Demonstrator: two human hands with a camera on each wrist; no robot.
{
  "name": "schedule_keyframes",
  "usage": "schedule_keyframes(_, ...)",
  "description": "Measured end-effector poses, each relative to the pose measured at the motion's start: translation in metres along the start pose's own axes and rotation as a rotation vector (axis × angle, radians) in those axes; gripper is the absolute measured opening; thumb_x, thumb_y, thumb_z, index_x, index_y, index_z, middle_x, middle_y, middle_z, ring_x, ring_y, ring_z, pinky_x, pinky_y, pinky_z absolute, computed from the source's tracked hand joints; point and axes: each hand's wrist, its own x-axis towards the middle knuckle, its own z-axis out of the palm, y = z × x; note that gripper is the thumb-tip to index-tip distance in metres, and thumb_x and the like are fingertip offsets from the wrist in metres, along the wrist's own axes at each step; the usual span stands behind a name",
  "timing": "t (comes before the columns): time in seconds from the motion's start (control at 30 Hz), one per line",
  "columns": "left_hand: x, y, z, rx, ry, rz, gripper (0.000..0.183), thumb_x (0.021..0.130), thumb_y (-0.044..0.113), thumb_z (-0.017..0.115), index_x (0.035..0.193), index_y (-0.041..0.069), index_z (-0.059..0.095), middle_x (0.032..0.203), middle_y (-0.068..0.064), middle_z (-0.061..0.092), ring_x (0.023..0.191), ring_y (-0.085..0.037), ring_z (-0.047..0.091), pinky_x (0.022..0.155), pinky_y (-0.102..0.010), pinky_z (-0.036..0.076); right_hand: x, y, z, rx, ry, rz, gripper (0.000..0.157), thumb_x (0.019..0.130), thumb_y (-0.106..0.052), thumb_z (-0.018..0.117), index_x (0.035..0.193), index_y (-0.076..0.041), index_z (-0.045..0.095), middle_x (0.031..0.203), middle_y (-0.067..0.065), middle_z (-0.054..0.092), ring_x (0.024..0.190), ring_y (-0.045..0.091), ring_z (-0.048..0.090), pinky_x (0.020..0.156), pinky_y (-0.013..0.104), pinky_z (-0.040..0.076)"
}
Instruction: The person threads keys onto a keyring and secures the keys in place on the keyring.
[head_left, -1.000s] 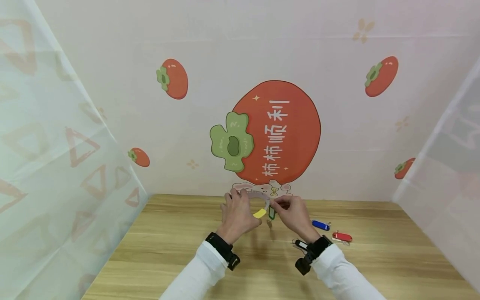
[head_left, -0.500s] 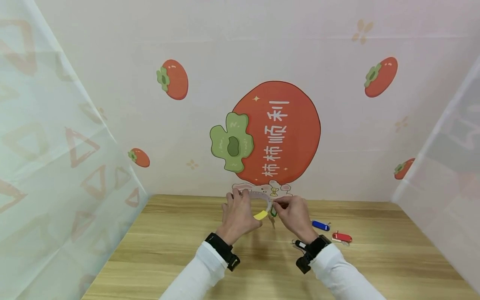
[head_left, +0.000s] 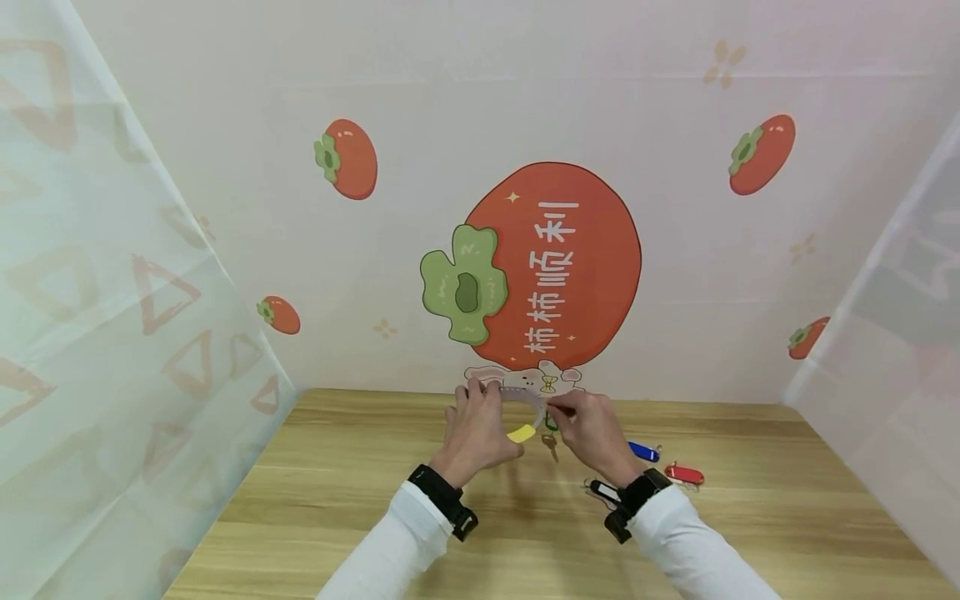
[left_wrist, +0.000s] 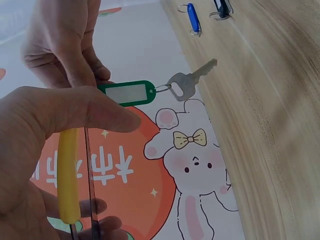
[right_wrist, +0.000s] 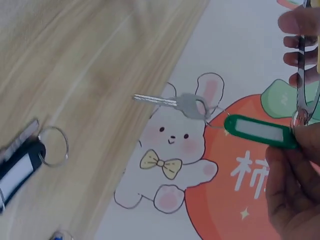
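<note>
My left hand (head_left: 478, 425) grips a large metal ring (head_left: 538, 403) with a yellow sleeve (left_wrist: 69, 175) along one part, holding it up near the wall. At the ring's right side, my right hand (head_left: 591, 429) pinches the end of a green key tag (right_wrist: 260, 131) with a white label. A small metal ring (right_wrist: 300, 118) shows between the tag's pinched end and the large ring; the fingertips partly hide this spot. From the tag's other end hangs a silvery key (left_wrist: 184, 85) on a thin split ring (left_wrist: 162, 89).
On the wooden table (head_left: 360, 492) to the right lie a blue key tag (head_left: 643, 452), a red key tag (head_left: 684, 474) and a black key tag (head_left: 604, 491) with a key. A printed wall sheet (head_left: 405, 358) stands close behind both hands.
The large ring and my right fingers have shifted slightly right. The green tag is now more covered by my right hand, and the key has swung into clearer view below it.
</note>
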Motion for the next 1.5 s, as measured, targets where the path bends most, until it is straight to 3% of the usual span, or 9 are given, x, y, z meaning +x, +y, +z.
schedule_keyframes(0.27, -0.001, 0.004, 0.003, 0.026, 0.042, -0.039, 0.078, 0.059, 0.033, 0.095, 0.116, -0.007, 0.059, 0.111, -0.025, 0.051, 0.097, -0.041, 0.049, 0.071, -0.057, 0.048, 0.000, -0.005, 0.004, 0.053, 0.034, 0.152, 0.009, 0.089, -0.007, 0.077, 0.096, -0.002, 0.079, 0.081, 0.005, 0.074, 0.068, 0.013, 0.068, 0.061, 0.030, 0.057)
schedule_keyframes(0.37, -0.001, 0.004, 0.003, 0.029, 0.053, -0.039, 0.076, 0.058, 0.032, 0.095, 0.113, -0.006, 0.060, 0.110, -0.026, 0.051, 0.097, -0.042, 0.049, 0.070, -0.057, 0.047, 0.001, -0.006, 0.004, 0.066, 0.035, 0.163, 0.006, 0.089, -0.005, 0.076, 0.093, -0.003, 0.080, 0.079, 0.005, 0.073, 0.065, 0.012, 0.066, 0.059, 0.029, 0.056)
schedule_keyframes(0.67, 0.000, 0.001, -0.002, -0.014, -0.042, -0.031, 0.086, 0.059, 0.031, 0.096, 0.128, -0.005, 0.058, 0.127, -0.029, 0.051, 0.110, -0.044, 0.048, 0.080, -0.062, 0.046, 0.001, -0.001, 0.001, -0.018, 0.020, -0.037, 0.013, 0.084, 0.008, 0.077, 0.090, -0.003, 0.080, 0.084, 0.008, 0.074, 0.072, 0.016, 0.072, 0.061, 0.028, 0.057)
schedule_keyframes(0.87, 0.001, -0.002, -0.007, -0.061, -0.122, -0.039, 0.083, 0.061, 0.033, 0.093, 0.129, -0.002, 0.059, 0.119, -0.023, 0.052, 0.107, -0.041, 0.049, 0.082, -0.062, 0.046, -0.003, 0.003, -0.001, -0.074, 0.036, -0.173, 0.017, 0.081, 0.010, 0.078, 0.091, -0.004, 0.079, 0.087, 0.005, 0.074, 0.079, 0.018, 0.071, 0.066, 0.030, 0.058)
schedule_keyframes(0.97, 0.002, -0.002, -0.007, -0.074, -0.133, -0.054, 0.080, 0.062, 0.032, 0.092, 0.128, -0.002, 0.060, 0.118, -0.023, 0.052, 0.107, -0.040, 0.050, 0.083, -0.061, 0.046, -0.005, 0.004, -0.001, -0.073, 0.048, -0.174, 0.017, 0.082, 0.006, 0.080, 0.096, -0.003, 0.077, 0.090, 0.006, 0.073, 0.081, 0.019, 0.071, 0.068, 0.032, 0.058)
schedule_keyframes(1.07, 0.002, -0.002, -0.007, -0.064, -0.114, -0.065, 0.082, 0.063, 0.032, 0.092, 0.129, -0.003, 0.059, 0.124, -0.027, 0.051, 0.110, -0.042, 0.049, 0.085, -0.063, 0.045, -0.007, 0.003, 0.000, -0.044, 0.077, -0.090, 0.018, 0.084, -0.001, 0.081, 0.100, 0.000, 0.075, 0.092, 0.009, 0.072, 0.081, 0.021, 0.070, 0.069, 0.036, 0.058)
schedule_keyframes(1.2, 0.001, 0.001, -0.005, -0.026, -0.068, -0.065, 0.086, 0.063, 0.034, 0.094, 0.130, -0.005, 0.057, 0.128, -0.030, 0.050, 0.113, -0.046, 0.048, 0.086, -0.065, 0.045, -0.009, 0.000, 0.001, 0.034, 0.097, 0.124, 0.016, 0.086, -0.014, 0.082, 0.093, -0.002, 0.073, 0.080, 0.006, 0.068, 0.070, 0.016, 0.065, 0.062, 0.033, 0.055)
schedule_keyframes(1.37, 0.000, 0.003, -0.003, 0.007, -0.023, -0.052, 0.083, 0.062, 0.034, 0.095, 0.125, -0.006, 0.059, 0.121, -0.028, 0.052, 0.109, -0.046, 0.049, 0.082, -0.064, 0.046, -0.008, -0.002, -0.001, 0.210, -0.011, 0.348, 0.014, 0.091, -0.017, 0.077, 0.082, -0.006, 0.077, 0.069, 0.002, 0.067, 0.060, 0.016, 0.062, 0.052, 0.028, 0.048)
schedule_keyframes(1.5, 0.000, 0.005, -0.002, 0.010, -0.021, -0.044, 0.083, 0.062, 0.034, 0.095, 0.126, -0.006, 0.059, 0.121, -0.027, 0.051, 0.106, -0.044, 0.049, 0.081, -0.063, 0.046, -0.007, -0.002, -0.002, 0.392, -0.082, 0.486, 0.013, 0.095, -0.012, 0.071, 0.089, -0.004, 0.078, 0.077, 0.008, 0.071, 0.071, 0.022, 0.069, 0.061, 0.028, 0.055)
